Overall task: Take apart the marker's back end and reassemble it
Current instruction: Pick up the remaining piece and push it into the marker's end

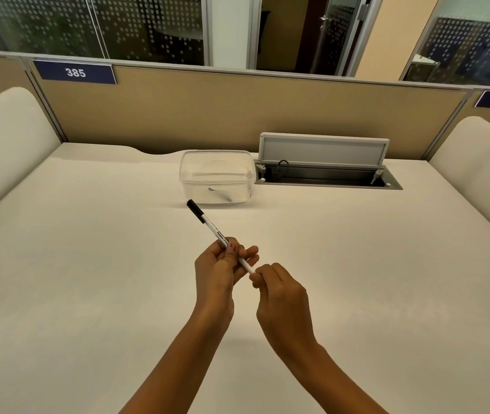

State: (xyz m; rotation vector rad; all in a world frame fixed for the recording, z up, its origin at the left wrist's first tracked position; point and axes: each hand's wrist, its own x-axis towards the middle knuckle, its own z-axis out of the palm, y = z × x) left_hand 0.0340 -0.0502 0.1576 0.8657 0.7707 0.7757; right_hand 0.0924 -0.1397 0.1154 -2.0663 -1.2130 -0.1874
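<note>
Item: white marker [209,225], black cap fitted, pointed far-left. It is held above the desk [88,279] at centre, its barrel gripped by the left hand [220,273] and its back end pinched by the right hand [279,291]. A clear plastic container [217,174] is set beyond.

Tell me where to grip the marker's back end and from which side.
On the marker, pinch the bare near end from the right, along its axis: it slants cap-away, the left hand grips its middle, and the right hand pinches there.
</note>
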